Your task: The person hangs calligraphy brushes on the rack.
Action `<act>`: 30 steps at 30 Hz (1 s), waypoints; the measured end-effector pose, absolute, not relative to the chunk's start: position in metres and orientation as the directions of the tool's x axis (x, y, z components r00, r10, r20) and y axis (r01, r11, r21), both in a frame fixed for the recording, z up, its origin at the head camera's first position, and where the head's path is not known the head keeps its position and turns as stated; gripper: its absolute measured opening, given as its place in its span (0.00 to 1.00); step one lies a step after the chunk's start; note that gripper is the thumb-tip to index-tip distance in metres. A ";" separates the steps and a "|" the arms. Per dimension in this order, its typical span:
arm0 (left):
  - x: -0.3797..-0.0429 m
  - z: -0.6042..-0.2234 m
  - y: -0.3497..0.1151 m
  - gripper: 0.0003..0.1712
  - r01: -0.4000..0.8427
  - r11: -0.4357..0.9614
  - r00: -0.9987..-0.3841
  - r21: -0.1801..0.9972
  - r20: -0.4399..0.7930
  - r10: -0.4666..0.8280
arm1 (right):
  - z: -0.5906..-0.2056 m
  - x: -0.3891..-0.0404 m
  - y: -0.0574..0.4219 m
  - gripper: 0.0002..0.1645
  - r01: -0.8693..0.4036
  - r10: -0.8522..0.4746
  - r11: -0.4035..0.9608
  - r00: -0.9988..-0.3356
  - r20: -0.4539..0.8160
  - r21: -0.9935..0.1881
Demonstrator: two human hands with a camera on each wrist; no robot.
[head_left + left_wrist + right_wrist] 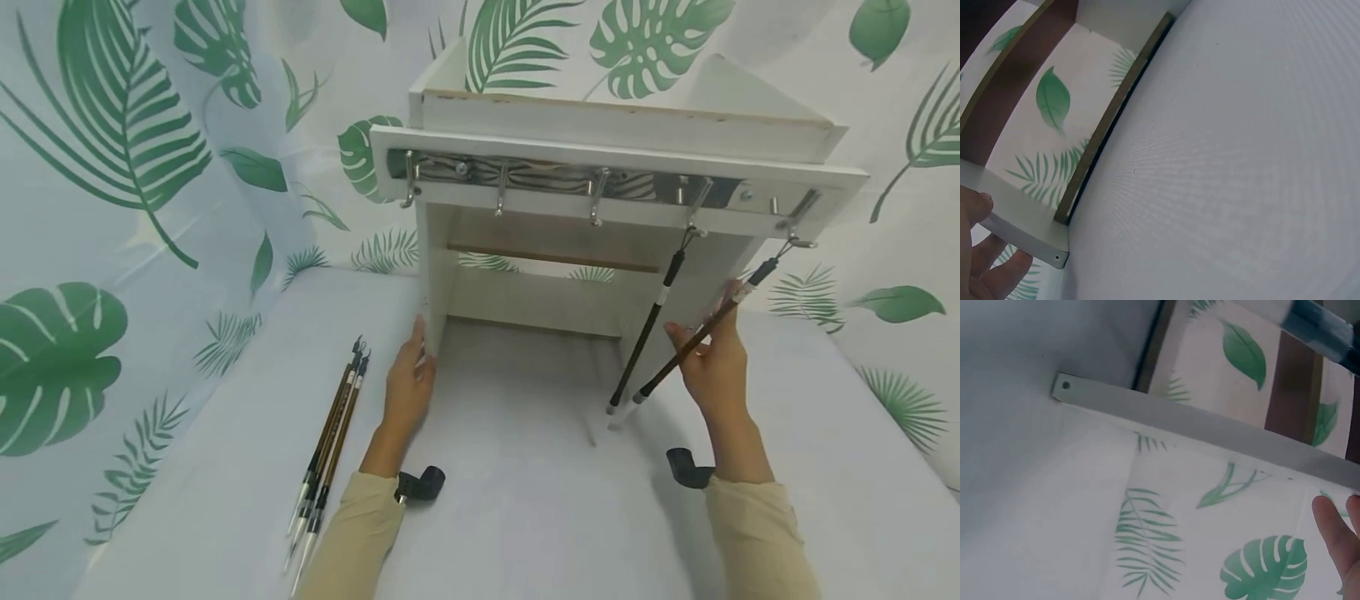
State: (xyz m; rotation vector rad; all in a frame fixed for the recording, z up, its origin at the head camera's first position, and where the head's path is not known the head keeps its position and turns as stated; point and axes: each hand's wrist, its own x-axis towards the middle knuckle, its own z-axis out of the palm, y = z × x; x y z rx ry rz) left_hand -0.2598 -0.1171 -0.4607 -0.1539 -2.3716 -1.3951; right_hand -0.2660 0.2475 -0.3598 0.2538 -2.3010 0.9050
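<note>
A white shelf unit (437, 275) stands on the white surface, with a row of metal hooks (501, 187) along its front rail. My left hand (407, 387) holds the left side panel, thumb on the inner face and fingers outside, as the left wrist view shows. On the right side panel (1210, 428) my right hand (712, 367) grips in like manner, its thumb inside. Two calligraphy brushes hang by loops from the two rightmost hooks: a dark one (648, 329) and a brown one (671, 365) that crosses in front of my right hand.
Three calligraphy brushes (335, 454) lie side by side on the surface left of my left forearm. An open-topped white compartment (630, 125) forms the top of the shelf unit. Leaf-patterned cloth (300, 50) covers the back and sides.
</note>
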 end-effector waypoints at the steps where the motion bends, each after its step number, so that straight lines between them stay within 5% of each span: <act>1: -0.260 -0.460 -0.116 0.38 0.288 0.508 -0.920 0.812 0.382 -0.089 | -0.362 -0.266 0.248 0.48 -0.404 0.040 0.757 -0.756 0.654 -0.514; 5: -0.258 -0.457 -0.113 0.40 0.303 0.559 -0.909 0.772 0.410 -0.074 | -0.368 -0.267 0.248 0.47 -0.424 0.022 0.791 -0.702 0.712 -0.442; 16: -0.251 -0.445 -0.112 0.47 0.179 0.704 -0.939 0.687 0.334 -0.087 | -0.373 -0.273 0.231 0.42 -0.300 0.078 0.841 -0.756 0.650 -0.450; 23: -0.232 -0.408 -0.124 0.53 0.096 0.847 -0.994 0.523 0.005 0.109 | -0.372 -0.275 0.228 0.40 -0.279 0.081 0.849 -0.770 0.632 -0.448; 30: -0.210 -0.367 -0.164 0.45 0.141 0.890 -0.904 0.434 -0.309 0.294 | -0.372 -0.275 0.228 0.39 -0.259 0.092 0.852 -0.781 0.618 -0.455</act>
